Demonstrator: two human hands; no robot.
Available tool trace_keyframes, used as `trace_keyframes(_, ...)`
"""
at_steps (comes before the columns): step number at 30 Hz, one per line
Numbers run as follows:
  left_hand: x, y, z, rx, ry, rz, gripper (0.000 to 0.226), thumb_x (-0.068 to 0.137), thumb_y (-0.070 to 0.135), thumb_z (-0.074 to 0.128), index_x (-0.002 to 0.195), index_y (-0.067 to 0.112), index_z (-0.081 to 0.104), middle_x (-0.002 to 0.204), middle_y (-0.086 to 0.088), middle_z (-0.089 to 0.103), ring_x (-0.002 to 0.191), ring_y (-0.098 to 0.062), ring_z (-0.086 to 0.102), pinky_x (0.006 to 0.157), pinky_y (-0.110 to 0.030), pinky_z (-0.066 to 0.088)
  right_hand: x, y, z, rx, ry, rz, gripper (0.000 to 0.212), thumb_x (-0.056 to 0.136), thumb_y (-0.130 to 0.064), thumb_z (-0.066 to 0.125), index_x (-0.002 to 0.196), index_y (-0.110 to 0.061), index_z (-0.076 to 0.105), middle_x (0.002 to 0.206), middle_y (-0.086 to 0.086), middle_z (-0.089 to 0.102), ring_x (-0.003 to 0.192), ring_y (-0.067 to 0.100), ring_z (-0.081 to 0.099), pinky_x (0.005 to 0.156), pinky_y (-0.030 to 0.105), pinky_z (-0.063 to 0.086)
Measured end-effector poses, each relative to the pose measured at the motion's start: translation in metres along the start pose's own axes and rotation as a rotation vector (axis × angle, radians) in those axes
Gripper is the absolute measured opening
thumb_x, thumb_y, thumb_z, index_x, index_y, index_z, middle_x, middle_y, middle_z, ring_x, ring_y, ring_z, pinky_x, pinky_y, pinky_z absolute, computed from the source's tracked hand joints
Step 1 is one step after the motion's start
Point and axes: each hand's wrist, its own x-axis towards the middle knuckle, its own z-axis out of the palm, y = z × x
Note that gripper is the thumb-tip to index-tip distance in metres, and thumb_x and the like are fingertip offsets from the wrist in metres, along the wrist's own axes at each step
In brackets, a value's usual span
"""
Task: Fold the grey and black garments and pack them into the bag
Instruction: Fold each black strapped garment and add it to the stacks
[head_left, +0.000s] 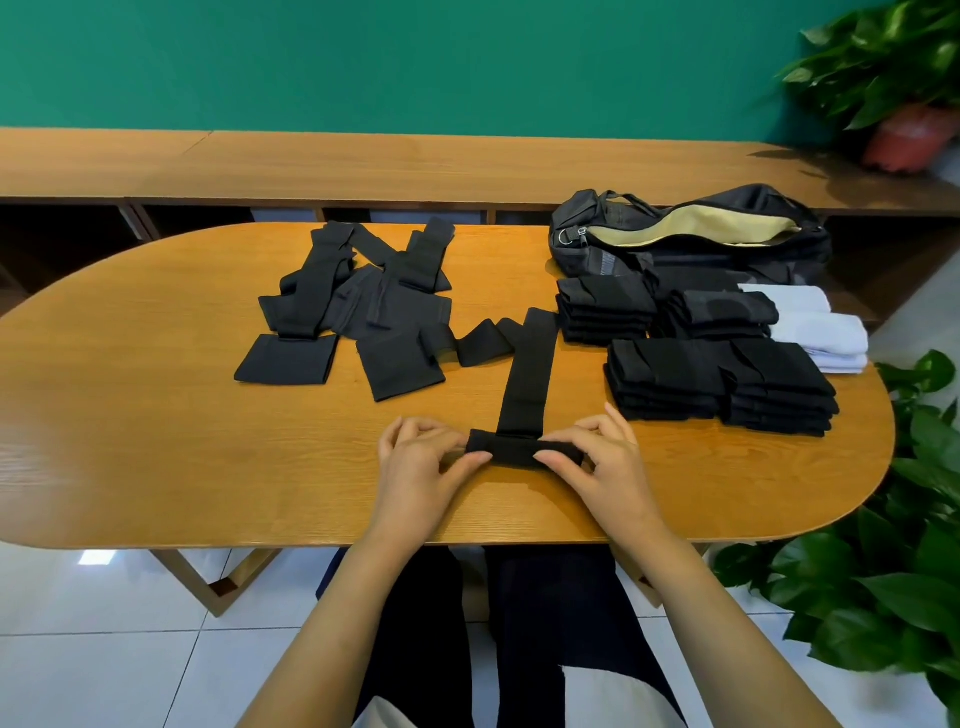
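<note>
1. A wooden table (156, 441) bears everything. Left of its middle lies a loose heap of unfolded black garments (363, 296), overlapping one another.
2. The left hand (415, 467) rests near the table's front edge. Its fingers are curled, and the thumb and fingertips pinch the left end of a rolled bar of cloth.
3. That bar is the near end of a long black garment (527, 374). The garment lies flat on the table and runs straight away from the person, and its far end touches a twisted band from the heap.
4. The right hand (608, 467) mirrors the left: its fingers are curled, and the thumb and fingertips pinch the right end of the rolled bar.
5. Right of the long garment stand folded black stacks (717, 384), two nearer and two behind them.
6. The dark bag (691, 260) lies behind the stacks at the table's far edge, its zip open on a tan lining.
7. Folded white cloths (821, 332) sit just beside the rear stacks, on their right.
8. A potted plant (904, 135) stands on the far counter, and more green leaves (883, 571) show at the lower right.
</note>
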Motion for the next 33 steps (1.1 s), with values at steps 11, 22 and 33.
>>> trace_keyframes(11, 0.009, 0.007, 0.009, 0.012, 0.058, -0.083, 0.013, 0.089, 0.037, 0.063, 0.093, 0.025, 0.067, 0.088, 0.018, 0.055, 0.097, -0.003, 0.041, 0.106, -0.035, 0.023, 0.002, -0.004, -0.009, -0.229, -0.006, 0.168, 0.015, 0.093, -0.037, 0.058, 0.095, -0.023, 0.064, 0.09, -0.007, 0.05, 0.09, 0.018, 0.05, 0.07, 0.028, 0.04)
trace_keyframes(22, 0.05, 0.012, 0.02, 0.101, 0.131, -0.173, 0.04, 0.09, 0.044, 0.062, 0.126, 0.028, 0.058, 0.082, 0.014, 0.064, 0.099, -0.01, 0.052, 0.099, -0.033, 0.026, 0.04, -0.02, -0.004, -0.404, -0.103, 0.317, 0.061, 0.097, -0.034, 0.055, 0.15, -0.021, 0.026, 0.11, 0.008, 0.058, 0.098, 0.019, 0.056, 0.077, 0.032, 0.053)
trace_keyframes(33, 0.124, -0.008, 0.018, 0.504, -0.387, 0.271, 0.045, 0.106, 0.034, 0.024, 0.15, 0.028, 0.032, 0.157, 0.012, 0.027, 0.149, -0.012, 0.008, 0.118, -0.051, -0.008, 0.056, -0.016, 0.018, -0.542, -0.339, 0.088, 0.055, 0.103, -0.045, 0.029, 0.151, -0.017, 0.031, 0.157, 0.002, 0.031, 0.148, 0.023, 0.018, 0.12, 0.04, 0.007)
